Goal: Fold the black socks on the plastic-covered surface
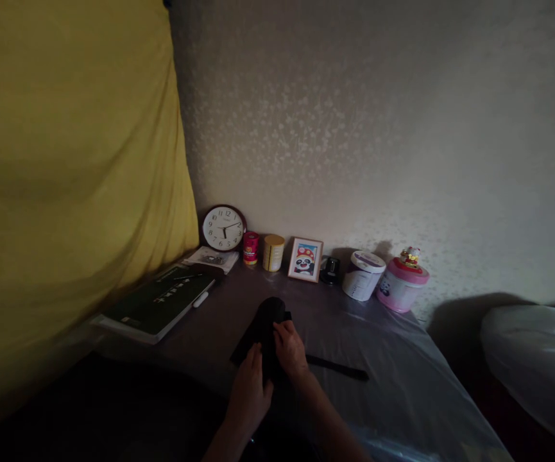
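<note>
- Bundle (268,313), all black, sat on the covered table (397,385) — both hands were on it in my feed.
- Right hand (290,350) had its curled fingers pinching the bundle's right edge.
- Left hand (251,390) had its fingers against the near left side — couldn't tell from here if they actually gripped.
- Black strap (337,367) lay off to the right.
- Clock (224,228), picture frame (305,259) and pink tub (402,285) stood farther back, near the wall.

Pretty dim room tbh. Yellow cloth (75,141) hangs down the left side, leafy-print wall (325,128) fills the top middle and right, kinda darker right beside the cloth. Shiny dark table (392,366) sits lower middle, against the wall.
</note>
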Demonstrator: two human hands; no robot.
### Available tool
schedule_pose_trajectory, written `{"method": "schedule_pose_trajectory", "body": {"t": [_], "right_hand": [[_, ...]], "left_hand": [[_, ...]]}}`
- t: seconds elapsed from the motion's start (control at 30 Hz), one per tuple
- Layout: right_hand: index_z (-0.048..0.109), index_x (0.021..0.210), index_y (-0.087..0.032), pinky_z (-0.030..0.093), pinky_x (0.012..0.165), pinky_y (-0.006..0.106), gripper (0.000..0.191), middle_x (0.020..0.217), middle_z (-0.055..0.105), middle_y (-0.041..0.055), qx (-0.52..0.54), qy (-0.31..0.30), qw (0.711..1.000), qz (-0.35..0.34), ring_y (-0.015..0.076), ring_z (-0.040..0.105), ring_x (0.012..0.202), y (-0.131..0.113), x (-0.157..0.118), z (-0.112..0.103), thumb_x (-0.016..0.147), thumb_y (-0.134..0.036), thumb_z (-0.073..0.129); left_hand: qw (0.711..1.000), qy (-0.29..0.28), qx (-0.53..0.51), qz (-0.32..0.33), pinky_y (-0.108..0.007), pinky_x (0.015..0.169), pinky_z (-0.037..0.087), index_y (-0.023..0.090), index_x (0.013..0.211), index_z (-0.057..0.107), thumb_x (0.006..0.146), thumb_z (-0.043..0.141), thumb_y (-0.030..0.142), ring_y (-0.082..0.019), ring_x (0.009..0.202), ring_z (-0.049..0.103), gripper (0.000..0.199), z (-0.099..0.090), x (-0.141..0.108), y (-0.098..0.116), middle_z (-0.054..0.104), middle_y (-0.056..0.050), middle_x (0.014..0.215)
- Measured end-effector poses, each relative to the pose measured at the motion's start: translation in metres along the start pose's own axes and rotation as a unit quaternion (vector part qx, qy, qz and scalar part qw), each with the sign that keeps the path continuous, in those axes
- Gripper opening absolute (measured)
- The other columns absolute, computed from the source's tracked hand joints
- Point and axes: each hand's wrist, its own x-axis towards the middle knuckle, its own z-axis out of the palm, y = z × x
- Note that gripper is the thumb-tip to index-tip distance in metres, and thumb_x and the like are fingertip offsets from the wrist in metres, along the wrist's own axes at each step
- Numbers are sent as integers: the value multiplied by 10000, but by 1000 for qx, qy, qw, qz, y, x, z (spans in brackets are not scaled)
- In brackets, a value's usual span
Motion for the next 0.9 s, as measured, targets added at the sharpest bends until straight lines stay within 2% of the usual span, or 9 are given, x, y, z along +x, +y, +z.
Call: {"method": "schedule_pose_trajectory", "body": {"t": [0.07, 0.13, 0.2, 0.27, 0.37, 0.5, 0.63, 0.77, 0.9], "right_hand": [[609, 1092, -194, 465, 800, 255, 341, 985, 580, 83, -9, 1, 1000, -7, 164, 585, 882, 0, -1, 1, 880, -170, 343], [608, 1093, -186, 470, 781, 253, 342, 984, 577, 88, -13, 1, 1000, -13, 162, 585, 866, 1, -1, 1, 888, -176, 334], [611, 1089, -185, 475, 773, 254, 334, 978, 575, 87, -8, 0, 1000, -15, 161, 584, 856, 2, -1, 2, 887, -180, 344], [612, 1089, -192, 479, 774, 258, 330, 977, 573, 85, 6, 5, 1000, -15, 161, 584, 858, 3, -1, 4, 881, -174, 357], [609, 1100, -213, 486, 784, 270, 339, 981, 579, 78, 38, 20, 999, -33, 159, 582, 869, 5, -3, 5, 876, -161, 360], [597, 1133, -214, 467, 861, 326, 337, 1050, 608, 85, 54, 32, 993, -95, 173, 567, 963, 7, -5, 5, 887, -170, 370], [574, 1170, -223, 355, 1005, 409, 334, 1192, 597, 69, 61, -6, 984, -166, 189, 459, 1185, 7, 5, 8, 898, -192, 383], [601, 1128, -238, 253, 1050, 455, 320, 1206, 599, 50, 50, -55, 987, -142, 189, 409, 1241, 12, 33, 17, 911, -224, 367], [618, 1089, -239, 232, 1052, 415, 326, 1216, 594, 39, 29, -76, 991, -102, 172, 402, 1244, 19, 67, 28, 913, -211, 345]], "left_hand": [[1000, -4, -9, 0, -373, 1068, 282, 78, 1369, 184, 710, 388, 78, -219, 1310, 300, 690, -1, 0, 1, 337, -159, 1406], [1000, 0, -31, 6, -330, 1057, 292, 95, 1399, 26, 700, 383, 58, -188, 1316, 287, 785, -6, -1, 5, 279, -148, 1440], [999, -9, -36, 10, -317, 1032, 316, 159, 1405, -45, 706, 366, 37, -181, 1307, 305, 820, -11, -2, 10, 251, -128, 1455], [999, -37, -5, 5, -340, 1006, 339, 228, 1411, 61, 728, 350, 32, -208, 1282, 352, 767, -15, -3, 13, 279, -117, 1444], [998, -55, 33, -14, -362, 990, 353, 235, 1391, 197, 758, 352, 64, -232, 1252, 396, 674, -16, -4, 14, 318, -127, 1421], [998, -48, 27, -20, -345, 995, 354, 184, 1400, 167, 757, 352, 81, -220, 1255, 392, 676, -11, -3, 10, 301, -146, 1427], [997, -62, 25, -33, -334, 999, 351, 170, 1397, 179, 749, 350, 80, -212, 1256, 392, 677, -9, -1, 9, 295, -145, 1433], [997, -68, 16, -41, -315, 1000, 342, 173, 1398, 180, 750, 353, 84, -203, 1265, 378, 676, -10, 1, 9, 304, -129, 1431], [996, -70, 8, -51, -305, 1006, 324, 184, 1400, 173, 738, 371, 73, -196, 1265, 374, 700, -11, 2, 9, 310, -128, 1426]]}}
